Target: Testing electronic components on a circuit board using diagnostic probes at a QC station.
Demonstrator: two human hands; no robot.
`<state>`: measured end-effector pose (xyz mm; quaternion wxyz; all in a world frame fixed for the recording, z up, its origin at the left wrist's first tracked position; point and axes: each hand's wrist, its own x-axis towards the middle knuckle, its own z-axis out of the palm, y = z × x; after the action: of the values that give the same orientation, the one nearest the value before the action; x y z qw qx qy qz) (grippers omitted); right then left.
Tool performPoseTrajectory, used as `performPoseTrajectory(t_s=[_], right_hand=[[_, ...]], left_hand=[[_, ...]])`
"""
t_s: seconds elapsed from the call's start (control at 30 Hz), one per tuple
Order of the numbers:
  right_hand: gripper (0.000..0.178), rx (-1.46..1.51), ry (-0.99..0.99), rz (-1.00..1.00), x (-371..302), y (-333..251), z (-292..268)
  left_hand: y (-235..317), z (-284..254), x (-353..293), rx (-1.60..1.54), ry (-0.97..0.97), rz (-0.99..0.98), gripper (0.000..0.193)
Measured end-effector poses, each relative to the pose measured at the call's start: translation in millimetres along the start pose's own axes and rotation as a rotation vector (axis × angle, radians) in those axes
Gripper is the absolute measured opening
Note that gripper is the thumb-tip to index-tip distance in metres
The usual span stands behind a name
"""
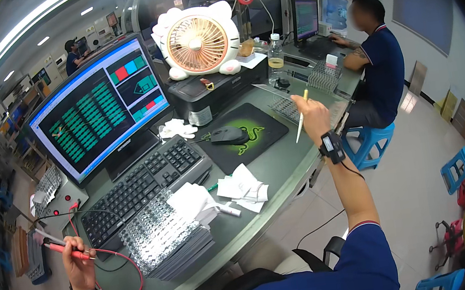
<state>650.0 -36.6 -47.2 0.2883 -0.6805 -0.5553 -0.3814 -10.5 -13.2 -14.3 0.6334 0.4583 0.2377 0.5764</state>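
My left hand point(78, 265) is closed round a red test probe point(65, 249) at the desk's left edge, with a red cable point(141, 268) looping from it over the desk. Just right of it lies a stack of silvery panels point(165, 236) with a bumpy top. My right hand point(315, 113) pinches a slim, pale pen-like tool point(301, 119), its tapered end pointing down over the desk's right part. Behind that hand another silvery panel point(285, 106) rests on the desk. Crumpled white wipes point(244, 187) lie between my hands, beside the stack.
A keyboard point(143, 183), a mouse point(228, 134) on a black mat point(262, 147) and a monitor point(98, 104) stand ahead. A lit fan point(195, 41) sits on a black box point(219, 91), near a bottle point(274, 54). A person point(377, 61) sits at the right on a blue stool point(370, 141).
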Motion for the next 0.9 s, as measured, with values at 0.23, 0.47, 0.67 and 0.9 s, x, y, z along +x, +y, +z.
performPoseTrajectory(t_s=[0.23, 0.47, 0.67, 0.9], right_hand=[[0.058, -0.009, -0.578, 0.153, -21, 14, 39], [0.031, 0.852, -0.223, 0.096, 32, -73, 34], [0.053, 1.183, -0.237, -0.078, 51, -178, 53], [0.033, 1.223, -0.37, 0.068, 24, -179, 71]], left_hand=[[15, 27, -15, 0.065, -0.032, 0.069, 0.017], [-3, 77, 21, 0.067, -0.227, 0.047, 0.025], [-23, 106, 38, 0.315, -0.212, 0.024, 0.018], [-31, 96, 42, 0.456, -0.299, -0.158, 0.021]])
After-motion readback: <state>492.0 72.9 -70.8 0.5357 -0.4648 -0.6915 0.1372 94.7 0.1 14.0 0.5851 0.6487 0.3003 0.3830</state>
